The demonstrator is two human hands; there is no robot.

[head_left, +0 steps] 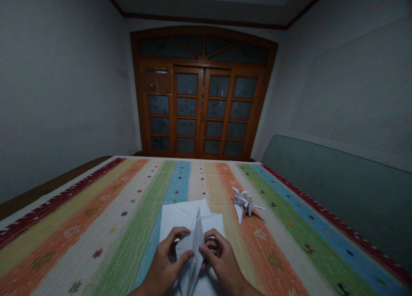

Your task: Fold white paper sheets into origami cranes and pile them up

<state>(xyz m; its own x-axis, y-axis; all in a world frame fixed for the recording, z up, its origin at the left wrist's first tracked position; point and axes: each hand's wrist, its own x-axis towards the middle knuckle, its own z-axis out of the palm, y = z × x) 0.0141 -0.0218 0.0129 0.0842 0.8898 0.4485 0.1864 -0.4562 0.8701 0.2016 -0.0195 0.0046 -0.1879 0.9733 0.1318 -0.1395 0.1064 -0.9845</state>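
A narrow folded piece of white paper (197,240) stands upright, pointed at its top, between my two hands. My left hand (170,257) grips its left side, thumb and forefinger curled in on the paper. On the other side, my right hand (222,257) pinches its edge with thumb and bent fingers. Beneath lie white paper sheets (170,212), partly covered by my hands. The lower end of the folded paper runs to the bottom of the view.
Folded paper cranes (246,203) sit close together on the striped tablecloth (128,227), right of the sheets. A green padded panel (337,180) borders the table on the right. Beyond the far edge stands a wooden door (202,111) with glass panes.
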